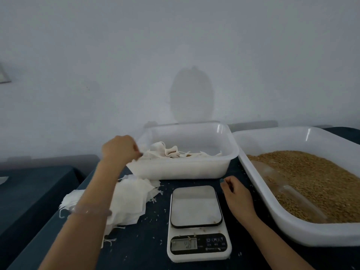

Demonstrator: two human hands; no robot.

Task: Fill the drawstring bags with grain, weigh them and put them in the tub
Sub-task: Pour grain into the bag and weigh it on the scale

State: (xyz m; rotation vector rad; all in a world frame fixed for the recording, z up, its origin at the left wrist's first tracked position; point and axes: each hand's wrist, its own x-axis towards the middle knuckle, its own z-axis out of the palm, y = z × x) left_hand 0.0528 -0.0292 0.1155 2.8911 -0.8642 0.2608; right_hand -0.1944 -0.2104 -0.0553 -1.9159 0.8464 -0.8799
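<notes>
While the left hand (120,149) hovers curled over the left rim of the tub (187,169), its fingertips against the drawstring bags (171,152) heaped inside, a grasp cannot be made out. The right hand (236,192) rests loosely curled, holding nothing, on the dark table (136,246) between the scale (196,206) and the tray (331,234) of grain (311,176). Flat bags (128,199) lie stacked left of the scale.

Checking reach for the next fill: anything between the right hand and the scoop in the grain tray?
Only the tray's raised left wall: it runs between the right hand, resting on the table, and the scoop lying in the grain. Nothing else visible blocks it.
</notes>
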